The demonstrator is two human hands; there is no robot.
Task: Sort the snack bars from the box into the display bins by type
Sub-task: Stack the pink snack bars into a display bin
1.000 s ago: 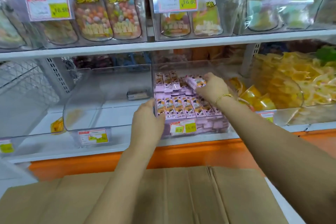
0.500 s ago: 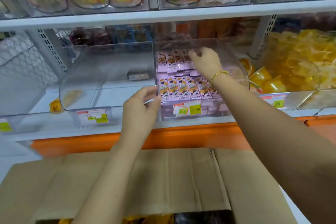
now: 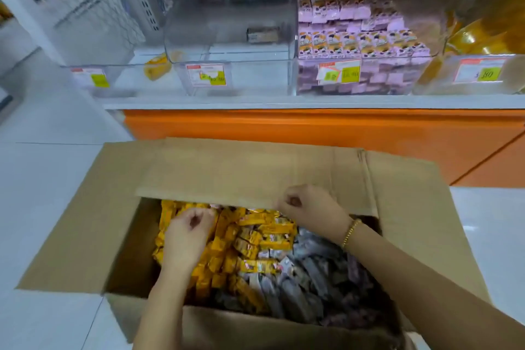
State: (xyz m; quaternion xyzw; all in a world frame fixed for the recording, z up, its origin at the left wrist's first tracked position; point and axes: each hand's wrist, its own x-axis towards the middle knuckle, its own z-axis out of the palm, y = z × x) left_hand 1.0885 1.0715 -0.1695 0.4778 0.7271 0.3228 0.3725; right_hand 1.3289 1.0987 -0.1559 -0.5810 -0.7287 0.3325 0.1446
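The brown cardboard box [image 3: 85, 236] on the pale floor fills the near part of the view, which has dropped from the shelf to the box. Its far flap [image 3: 255, 170] lies folded partly over the opening.

Beyond it, on the white shelf [image 3: 284, 102], the clear plastic display bin right of centre [image 3: 294, 71] is stacked in neat rows with lilac-wrapped snack bars [image 3: 355, 45]. The clear plastic bin to its left [image 3: 233, 23] holds little but one small pack at its far end.

Inside the box, yellow-wrapped snack bars [image 3: 255, 236] are heaped on the left, and dark grey-wrapped snack bars [image 3: 312, 278] lie on the right and near side.

Half a second ago both hands were up at the lilac bin, the right one reaching inside it. Now both are down at the box. The left hand [image 3: 189, 233] is over the yellow heap with its fingers curled, but blur hides whether it has hold of a bar. The right hand [image 3: 309, 209], with a gold bead bracelet [image 3: 350, 231] on its wrist, is curled at the near edge of the far flap. I cannot tell if it grips that edge.

The lilac stocking looks finished for this round, and a fresh pick-up is starting. It is probably of yellow bars, with much of the box unsorted.
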